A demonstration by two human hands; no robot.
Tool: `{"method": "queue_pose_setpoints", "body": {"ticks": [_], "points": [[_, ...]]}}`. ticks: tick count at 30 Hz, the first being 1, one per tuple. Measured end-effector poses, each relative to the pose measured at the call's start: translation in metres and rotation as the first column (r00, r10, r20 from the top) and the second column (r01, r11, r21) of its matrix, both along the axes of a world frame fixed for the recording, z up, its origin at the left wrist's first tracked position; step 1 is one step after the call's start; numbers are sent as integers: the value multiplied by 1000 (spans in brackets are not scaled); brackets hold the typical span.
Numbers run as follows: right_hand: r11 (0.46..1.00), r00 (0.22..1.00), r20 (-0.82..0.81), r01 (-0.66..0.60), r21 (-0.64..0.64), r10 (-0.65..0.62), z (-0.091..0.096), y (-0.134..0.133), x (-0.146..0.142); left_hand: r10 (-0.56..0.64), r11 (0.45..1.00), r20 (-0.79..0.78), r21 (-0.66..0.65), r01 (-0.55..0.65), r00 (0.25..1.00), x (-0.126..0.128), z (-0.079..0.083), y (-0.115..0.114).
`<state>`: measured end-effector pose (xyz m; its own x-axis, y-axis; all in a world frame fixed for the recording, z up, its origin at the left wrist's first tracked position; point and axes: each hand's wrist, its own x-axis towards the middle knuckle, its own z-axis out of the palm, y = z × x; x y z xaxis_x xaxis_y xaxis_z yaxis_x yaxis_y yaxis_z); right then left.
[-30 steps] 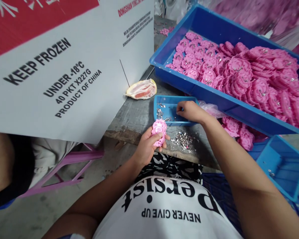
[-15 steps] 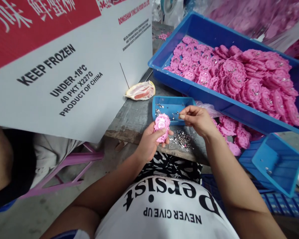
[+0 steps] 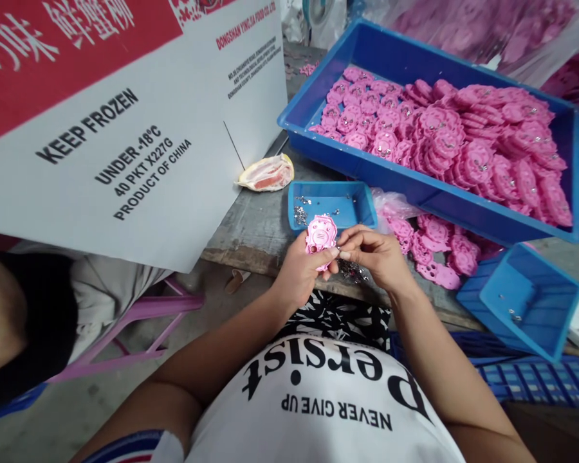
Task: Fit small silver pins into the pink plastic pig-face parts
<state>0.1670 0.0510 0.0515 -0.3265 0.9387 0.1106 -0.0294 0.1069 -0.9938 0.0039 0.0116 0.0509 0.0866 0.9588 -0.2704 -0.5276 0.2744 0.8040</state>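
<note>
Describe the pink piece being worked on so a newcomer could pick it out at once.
Find the big blue tray heaped with pink pieces, then the small blue bin near its left end. On the wearer's side of that bin, the left hand holds the pink piece. Unlike its neighbours, it is gripped in a hand, with the right hand close beside it.

The piece point(image 3: 321, 234) is pink, large tray point(image 3: 405, 186) blue, carton point(image 3: 183, 109) red and white.
</note>
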Motion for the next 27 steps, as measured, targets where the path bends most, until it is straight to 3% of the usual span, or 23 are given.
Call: {"method": "queue_pose_setpoints", "body": {"ticks": [3,10,15,17,21,27], "points": [[999,999,-19,47,15,-46,-3,-3,2,-1,1000,-5,2,1,1000,3,0,-1],[990,991,-13,130,-48,-130,-5,-15,3,77,993,-193,102,-58,978,11,-3,-3],[986,981,121,145,79,-154,2,-20,8,58,993,-237,111,-32,970,14,-3,-4],[980,977,114,172,97,-183,4,-20,11,27,991,-176,137,-3,984,14,-3,-4],[967,966,-45,256,-5,-256,1,-20,12,-50,985,17,165,47,999,11,-2,-3],[943,931,-149,325,-73,-333,-8,-23,8,-125,984,153,149,103,980,4,-2,-1]]}}
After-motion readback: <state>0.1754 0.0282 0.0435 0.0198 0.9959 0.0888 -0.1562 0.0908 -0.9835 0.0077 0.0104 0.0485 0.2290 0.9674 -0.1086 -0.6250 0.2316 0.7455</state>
